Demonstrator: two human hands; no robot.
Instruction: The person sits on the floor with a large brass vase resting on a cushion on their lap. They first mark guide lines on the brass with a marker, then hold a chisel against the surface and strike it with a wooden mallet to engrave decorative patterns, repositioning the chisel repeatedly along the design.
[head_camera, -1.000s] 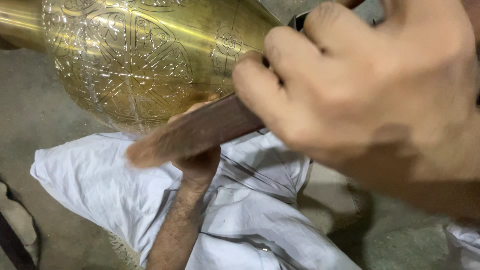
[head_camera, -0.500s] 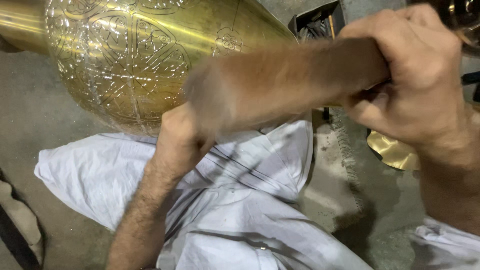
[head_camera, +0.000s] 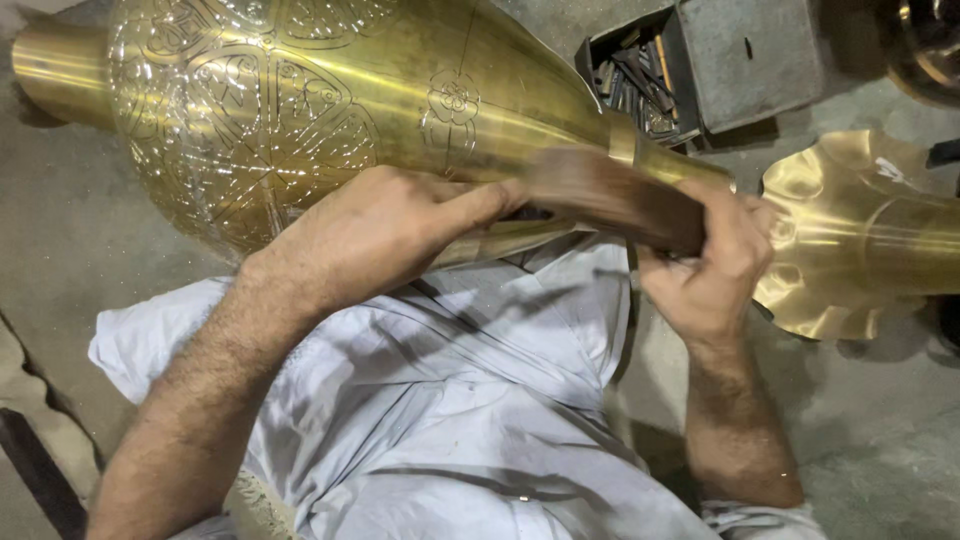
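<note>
1. Vase (head_camera: 300, 110): a large engraved brass vessel lies on its side across the top of the frame, its body at upper left and its neck running right toward a flared, scalloped mouth (head_camera: 850, 240) at the right edge. It rests over the person's lap, which is covered in white cloth (head_camera: 450, 400).
2. Left hand (head_camera: 380, 235): it lies against the lower side of the vase at centre frame, fingers stretched out to the right along the metal and partly curled. Something dark shows at the fingertips, too small to tell what; whether it pinches a tool there I cannot tell.
3. Right hand (head_camera: 715, 265): at right of centre, it is wrapped around one end of a brown wooden mallet (head_camera: 610, 195), which is motion-blurred and lies across the neck just under the raised band.
4. Step in hand, as I judge it: the blur suggests the mallet is mid-swing against the neck, or against whatever the left hand steadies, so this looks like engraving or chasing work, with the belly pattern already cut and the neck plain.
5. The next move calls for the left hand to keep the round vessel from rolling, and for the blow to land squarely without slipping on the curved brass.
6. Around: a grey box of dark metal tools (head_camera: 640, 70) sits at upper right on the concrete floor (head_camera: 60, 230).
</note>
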